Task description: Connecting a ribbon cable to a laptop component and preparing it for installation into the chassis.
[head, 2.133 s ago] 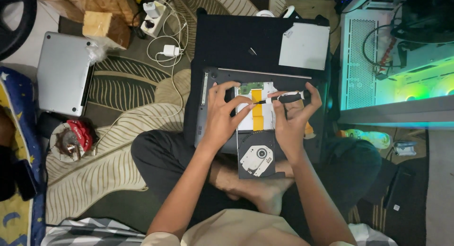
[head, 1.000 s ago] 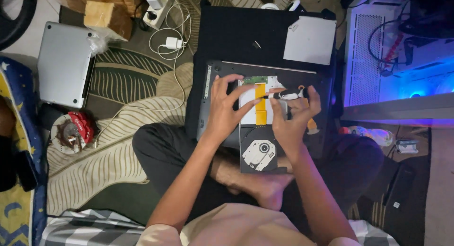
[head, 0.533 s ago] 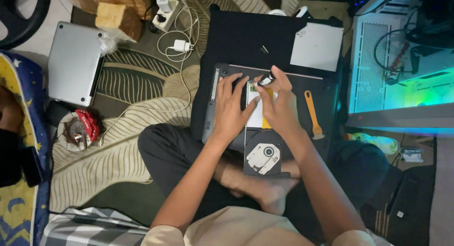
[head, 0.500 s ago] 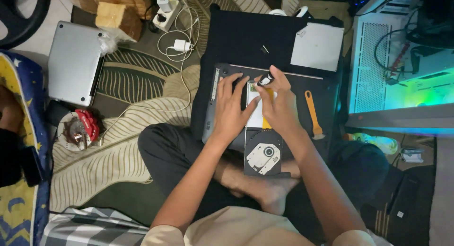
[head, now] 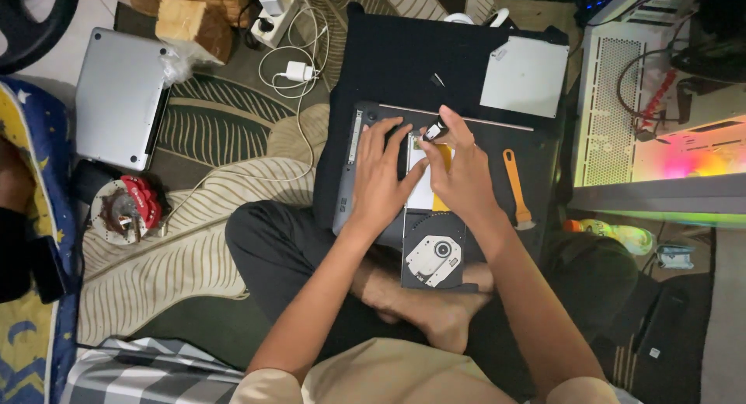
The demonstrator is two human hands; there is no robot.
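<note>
A dark opened laptop base lies upside down across my crossed legs. My left hand rests flat on its left half, fingers spread. My right hand pinches a small dark tool at its upper middle, over white and yellow parts inside the case. An optical drive with a round hub sticks out of the near edge, toward my foot. An orange-handled pry tool lies on the base to the right of my right hand.
A black mat lies beyond the laptop, with a silver cover plate on it. A closed silver laptop sits at left, near a power strip with cables. A lit computer case stands at right. A patterned rug covers the floor.
My right hand moved from the laptop's right side to its upper middle, beside my left hand. The orange-handled tool now lies uncovered on the base.
</note>
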